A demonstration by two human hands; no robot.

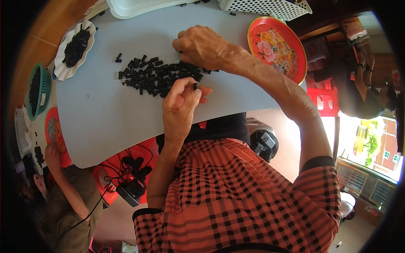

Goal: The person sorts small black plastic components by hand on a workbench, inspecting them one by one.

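My left hand (180, 103) is closed at the near edge of a pile, pinching a small black cylindrical part (195, 86) between thumb and fingers. Beyond the pile, my right hand (203, 45) is curled in, back of the hand up; whatever its fingers hold, if anything, is hidden. Many similar small black parts (145, 76) lie heaped on the pale grey-blue table (101, 114), to the left of and between my hands. A couple of loose ones (118, 57) sit just left of the heap.
A white scalloped dish (63, 71) of black pieces stands far left, near a green basket (42, 95). A red floral tray (298, 50) lies right of my right forearm. A white tray (126, 10) and perforated white basket (253, 9) line the back. At left, another person's hand (52, 156) reaches toward a red tray (64, 145).
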